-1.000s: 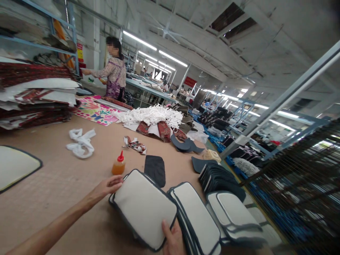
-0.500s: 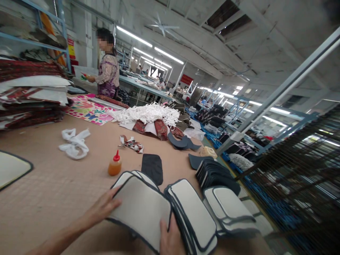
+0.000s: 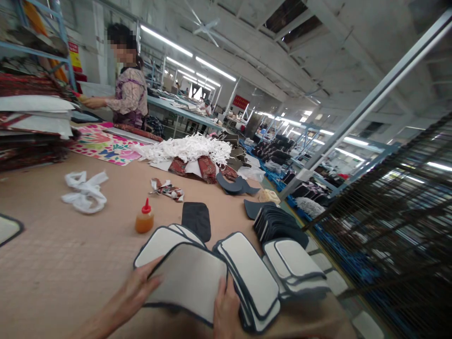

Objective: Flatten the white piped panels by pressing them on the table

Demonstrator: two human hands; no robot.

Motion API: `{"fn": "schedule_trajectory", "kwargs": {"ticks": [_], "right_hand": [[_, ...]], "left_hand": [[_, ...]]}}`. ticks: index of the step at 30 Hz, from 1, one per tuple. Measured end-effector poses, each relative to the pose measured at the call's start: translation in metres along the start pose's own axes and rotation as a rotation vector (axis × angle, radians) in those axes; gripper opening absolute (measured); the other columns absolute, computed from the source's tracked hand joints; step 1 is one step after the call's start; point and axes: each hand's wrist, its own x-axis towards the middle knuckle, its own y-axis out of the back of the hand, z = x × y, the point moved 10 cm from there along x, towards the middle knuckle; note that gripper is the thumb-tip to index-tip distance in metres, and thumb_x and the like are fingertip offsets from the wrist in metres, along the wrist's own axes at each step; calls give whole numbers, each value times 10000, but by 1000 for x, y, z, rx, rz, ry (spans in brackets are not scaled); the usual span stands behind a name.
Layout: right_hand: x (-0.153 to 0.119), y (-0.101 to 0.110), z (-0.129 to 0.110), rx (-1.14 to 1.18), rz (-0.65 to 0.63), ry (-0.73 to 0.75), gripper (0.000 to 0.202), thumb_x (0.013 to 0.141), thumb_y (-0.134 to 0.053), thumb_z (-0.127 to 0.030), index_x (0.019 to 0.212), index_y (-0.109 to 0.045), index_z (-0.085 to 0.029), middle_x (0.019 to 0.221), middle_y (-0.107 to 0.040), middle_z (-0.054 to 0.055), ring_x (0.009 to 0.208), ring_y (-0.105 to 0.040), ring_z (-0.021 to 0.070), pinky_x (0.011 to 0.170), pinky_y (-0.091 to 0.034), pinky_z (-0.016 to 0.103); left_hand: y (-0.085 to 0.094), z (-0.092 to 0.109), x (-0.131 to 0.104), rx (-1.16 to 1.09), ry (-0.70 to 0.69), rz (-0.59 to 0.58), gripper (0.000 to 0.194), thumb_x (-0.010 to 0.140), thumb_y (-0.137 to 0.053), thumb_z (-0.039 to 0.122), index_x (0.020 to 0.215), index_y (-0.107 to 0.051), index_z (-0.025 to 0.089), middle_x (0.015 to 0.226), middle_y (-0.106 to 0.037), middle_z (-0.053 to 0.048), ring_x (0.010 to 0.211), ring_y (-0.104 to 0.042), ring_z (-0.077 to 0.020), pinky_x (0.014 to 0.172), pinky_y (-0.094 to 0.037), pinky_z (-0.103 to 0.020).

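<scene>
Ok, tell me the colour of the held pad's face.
The held pad's face is plain pale grey; the head view shows it best.

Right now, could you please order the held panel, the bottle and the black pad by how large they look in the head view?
1. Held panel, helped by being nearest the camera
2. Black pad
3. Bottle

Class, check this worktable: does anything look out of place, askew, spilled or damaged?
Mainly untidiness: white strips lie in a tangled heap on red patterned pieces, and crumpled scraps sit loose, unlike the stacked panels. The held panel looks slightly bowed. The bottle stands upright; no spill shows.
</scene>
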Motion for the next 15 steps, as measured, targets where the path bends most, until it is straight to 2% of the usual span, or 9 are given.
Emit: {"fn": "schedule_trajectory", "kwargs": {"ticks": [1, 3, 6, 8, 11, 13, 15], "right_hand": [[-1, 1, 4, 10, 33, -8, 662, 696, -434, -659, 1036, -601, -115, 1139, -552, 170, 1160, -413, 309, 980, -310, 406], [-6, -4, 18, 74, 5, -58, 691, 676, -470, -660, 1068, -576, -102, 1150, -546, 165, 1148, -429, 297, 948, -357, 386], [-17, -17, 45, 272, -138, -175, 751, 659, -469, -685, 1095, -548, -80, 1071, -595, 155, 1039, -525, 273, 872, -431, 363], [-26, -24, 54, 355, -195, -198, 759, 638, -469, -706, 1067, -566, -88, 988, -632, 142, 953, -573, 267, 820, -461, 361], [-36, -22, 51, 234, -99, -139, 699, 592, -520, -698, 977, -620, -124, 950, -642, 145, 947, -571, 297, 812, -463, 378], [-42, -20, 44, 109, -14, -114, 649, 608, -505, -682, 936, -639, -138, 947, -639, 159, 960, -562, 317, 810, -461, 388], [-45, -20, 40, 74, -4, -130, 619, 639, -482, -659, 948, -635, -145, 941, -640, 158, 934, -575, 313, 789, -472, 382]], "left_hand": [[-1, -1, 0, -12, 6, 22, 612, 612, -556, 545, 1088, -606, 164, 1070, -632, -37, 1058, -512, -319, 872, -455, -320], [0, -8, 1, -67, 44, 9, 634, 623, -560, 548, 1123, -577, 158, 1068, -632, -42, 1010, -545, -314, 824, -484, -329], [5, -18, 4, -174, 93, -74, 639, 697, -542, 510, 1222, -479, 152, 1054, -634, -44, 912, -596, -281, 746, -514, -328], [8, -23, 6, -182, 90, -76, 620, 715, -537, 490, 1232, -469, 154, 1053, -634, -43, 919, -595, -277, 753, -513, -331], [8, -29, 13, -69, 26, 45, 559, 673, -557, 487, 1132, -570, 168, 1039, -643, -49, 995, -560, -303, 827, -486, -350], [4, -33, 19, 13, -28, 148, 527, 643, -556, 496, 1056, -623, 176, 1016, -654, -66, 1022, -542, -319, 883, -450, -365], [0, -37, 24, 55, -61, 216, 533, 640, -534, 508, 1046, -629, 177, 1031, -649, -78, 1047, -527, -320, 929, -412, -370]]}}
